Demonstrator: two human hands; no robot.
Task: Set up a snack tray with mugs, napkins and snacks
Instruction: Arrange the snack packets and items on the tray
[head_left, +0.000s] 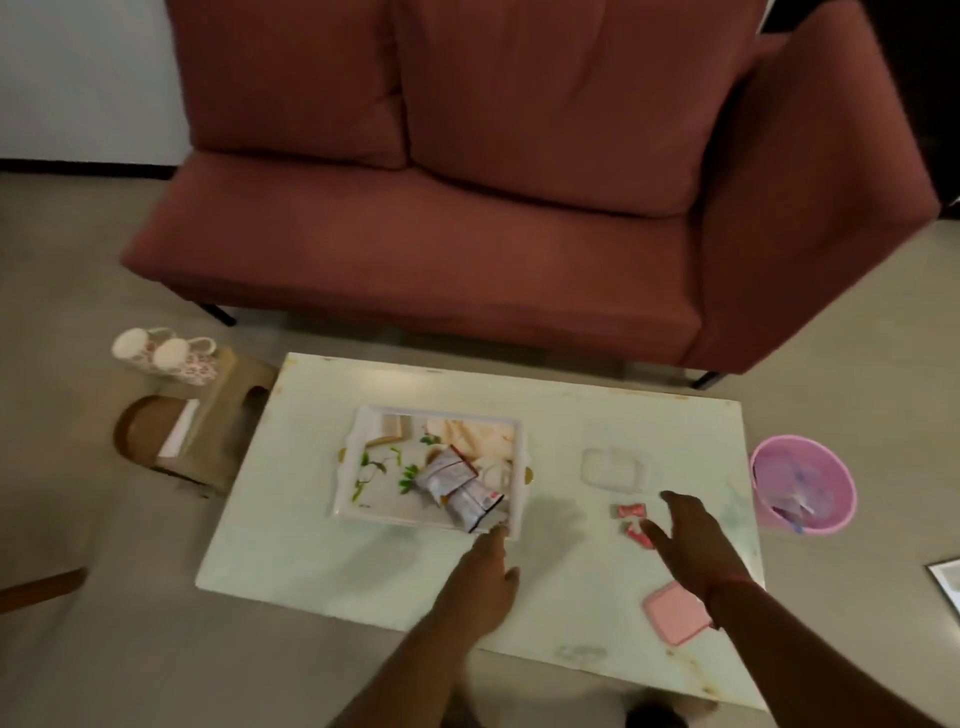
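Observation:
A white patterned tray (374, 467) sits on the white low table (311, 545), with two silver snack packets (457, 486) lying in its right part. My left hand (485, 577) reaches toward the tray's near right corner, fingers near the rim, holding nothing. My right hand (685, 535) hovers open over two small red wrapped snacks (635, 522) on the table. Two floral mugs (166, 356) stand on a stool at the left. White napkins (179, 431) lie in a brown holder beside them.
A clear plastic container (615, 467) and a pink lid (675, 613) lie on the table's right side. A pink bin (802, 491) stands on the floor to the right. A red sofa (519, 208) faces the table's far edge.

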